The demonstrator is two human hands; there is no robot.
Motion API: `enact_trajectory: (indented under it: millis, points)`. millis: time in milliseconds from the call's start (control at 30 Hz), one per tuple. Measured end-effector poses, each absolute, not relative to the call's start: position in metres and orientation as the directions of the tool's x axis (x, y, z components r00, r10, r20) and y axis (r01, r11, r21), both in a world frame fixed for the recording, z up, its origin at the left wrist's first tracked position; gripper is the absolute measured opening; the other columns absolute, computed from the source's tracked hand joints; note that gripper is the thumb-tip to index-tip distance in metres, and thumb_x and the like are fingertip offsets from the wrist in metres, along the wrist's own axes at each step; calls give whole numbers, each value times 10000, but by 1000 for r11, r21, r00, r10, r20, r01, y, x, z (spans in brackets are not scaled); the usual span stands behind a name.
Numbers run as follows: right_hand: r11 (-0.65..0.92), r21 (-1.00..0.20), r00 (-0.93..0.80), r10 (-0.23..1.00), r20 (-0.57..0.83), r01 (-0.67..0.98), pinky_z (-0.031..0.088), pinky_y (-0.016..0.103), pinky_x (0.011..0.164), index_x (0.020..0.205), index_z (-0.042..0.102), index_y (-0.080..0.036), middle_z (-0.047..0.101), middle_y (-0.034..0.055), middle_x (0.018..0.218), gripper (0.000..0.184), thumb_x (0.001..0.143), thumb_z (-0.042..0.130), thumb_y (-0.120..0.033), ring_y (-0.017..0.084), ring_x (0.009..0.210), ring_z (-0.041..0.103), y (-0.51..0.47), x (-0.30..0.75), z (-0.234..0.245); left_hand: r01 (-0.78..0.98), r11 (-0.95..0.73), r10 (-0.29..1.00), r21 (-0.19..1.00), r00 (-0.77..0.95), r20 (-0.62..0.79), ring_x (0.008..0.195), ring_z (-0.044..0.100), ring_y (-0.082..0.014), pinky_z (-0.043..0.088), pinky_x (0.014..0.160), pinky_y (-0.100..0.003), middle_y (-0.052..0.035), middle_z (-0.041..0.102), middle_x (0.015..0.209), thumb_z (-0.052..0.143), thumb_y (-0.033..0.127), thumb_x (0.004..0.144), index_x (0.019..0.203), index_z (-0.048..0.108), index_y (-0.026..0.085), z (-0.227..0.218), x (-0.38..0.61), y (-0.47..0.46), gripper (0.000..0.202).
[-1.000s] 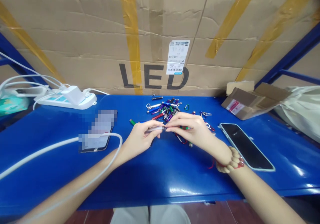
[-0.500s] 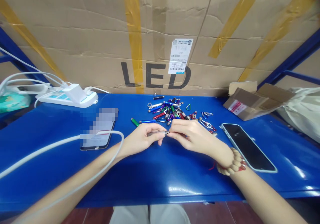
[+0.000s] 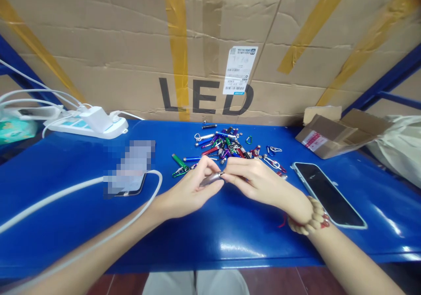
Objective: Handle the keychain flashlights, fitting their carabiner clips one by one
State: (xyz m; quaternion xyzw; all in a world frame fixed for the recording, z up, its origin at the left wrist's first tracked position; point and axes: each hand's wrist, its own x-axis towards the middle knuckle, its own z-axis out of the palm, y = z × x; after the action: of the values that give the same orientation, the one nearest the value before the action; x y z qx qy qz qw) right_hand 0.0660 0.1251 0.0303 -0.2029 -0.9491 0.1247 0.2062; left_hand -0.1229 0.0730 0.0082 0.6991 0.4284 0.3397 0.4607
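Observation:
My left hand [image 3: 192,189] holds a small silver flashlight [image 3: 210,179], a slim metal tube, between thumb and fingers. The thumb lies along its near side. With fingertips pinched together, my right hand [image 3: 251,176] grips the tube's dark right end; the fingers hide what exactly is at that tip. Just beyond both hands lies a loose pile of small metal flashlights [image 3: 215,149] in blue, red, purple, black and silver, mixed with clips. A green flashlight [image 3: 178,160] with a green carabiner [image 3: 180,171] lies beyond my left wrist.
Left on the blue table [image 3: 217,242] are a phone [image 3: 131,172], a white cable [image 3: 66,194] crossing my left forearm, and a power strip [image 3: 112,130]. To the right lie another phone [image 3: 329,194] and an open small carton [image 3: 324,133]. A large cardboard box [image 3: 131,45] stands behind.
My left fingers have shifted and loosened around the silver tube, with the thumb lower and the tube more exposed. The right hand keeps its pinch. The green carabiner has come into view.

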Motion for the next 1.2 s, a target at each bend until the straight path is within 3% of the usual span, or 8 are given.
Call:
enact_trajectory:
  millis: [133,300,500,700,800,967,1067,1200]
  points:
    - [886,-303,-824,445,350,350,377,224,596,767,601,-160,529,20,704,290,943,389,-250,107,608,484,128,68,31,301,-324,883,897,436,173,887,547,-138,435,791,-271,-43,563,950,385,282,916,945,428,205,8,-127,78,92]
    - [890,-275,-847,438,301,363,394,231,605,850,642,-150,551,40,748,290,943,384,-247,117,631,513,129,68,27,465,-441,861,768,461,215,705,531,-119,415,671,-234,6,556,767,316,234,930,881,424,206,6,-130,81,122]
    - [899,-307,-844,412,344,313,382,229,581,774,609,-145,536,29,697,289,940,389,-230,113,604,480,128,65,21,562,-527,841,637,454,295,726,554,-131,420,664,-230,-15,581,795,337,153,902,813,427,198,-2,-129,78,135]
    - [802,-528,-780,511,361,281,391,216,604,676,569,-145,554,14,643,312,930,416,-241,98,598,507,125,58,19,633,-640,766,435,489,417,782,569,-158,424,726,-269,-50,600,820,344,96,895,825,495,178,-8,-132,80,186]
    - [649,-698,-757,609,237,303,389,200,558,648,558,-146,524,-15,579,341,923,431,-303,78,521,505,124,58,18,623,-672,738,401,514,438,817,578,-168,424,757,-291,-61,619,848,344,97,904,839,519,170,-7,-134,81,200]
    - [456,-827,-743,665,72,328,358,184,462,669,563,-145,480,-40,532,375,909,425,-398,57,420,461,127,60,19,558,-581,813,592,437,386,893,599,-156,438,791,-268,-58,639,928,369,158,920,924,509,174,-3,-130,83,141]
    - [542,-768,-728,669,148,342,341,184,466,688,600,-143,499,-31,544,362,905,443,-386,59,455,445,128,61,23,460,-468,874,754,366,319,876,619,-130,445,783,-236,-36,655,930,368,190,925,1035,469,187,0,-126,84,149]
    - [667,-628,-692,670,271,400,339,190,472,731,637,-156,526,-25,547,336,871,504,-431,69,482,440,130,64,25,424,-380,916,822,294,272,817,619,-129,430,776,-241,-16,668,854,389,230,916,1046,470,185,6,-124,84,159]
